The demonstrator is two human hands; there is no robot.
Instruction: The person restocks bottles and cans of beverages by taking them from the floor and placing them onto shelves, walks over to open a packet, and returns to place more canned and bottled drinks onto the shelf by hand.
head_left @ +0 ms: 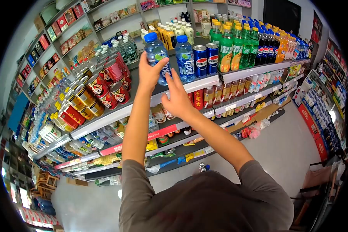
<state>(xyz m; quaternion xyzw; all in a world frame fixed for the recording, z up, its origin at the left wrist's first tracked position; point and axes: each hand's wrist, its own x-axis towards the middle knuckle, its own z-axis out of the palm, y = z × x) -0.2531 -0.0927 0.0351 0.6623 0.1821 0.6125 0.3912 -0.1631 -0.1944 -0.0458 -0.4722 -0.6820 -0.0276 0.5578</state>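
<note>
My left hand (150, 73) is wrapped round a blue-capped bottle (155, 48) at the top shelf's front part, the thumb across its label. My right hand (178, 98) is just below and to the right, fingers apart, its fingertips at the lower right side of that bottle; whether they touch it I cannot tell. A second blue-capped bottle (185, 60) stands upright to the right of the first. Beside it are two blue cans (200, 62). The held bottle leans slightly, and its base is close to the shelf surface.
Red cans (120, 92) and gold cans (83, 94) stand on the left of the shelf. Green bottles (225, 48) and dark cola bottles (261, 48) fill its right. Lower shelves (230, 107) hold more drinks. Grey floor (274, 135) shows at the right.
</note>
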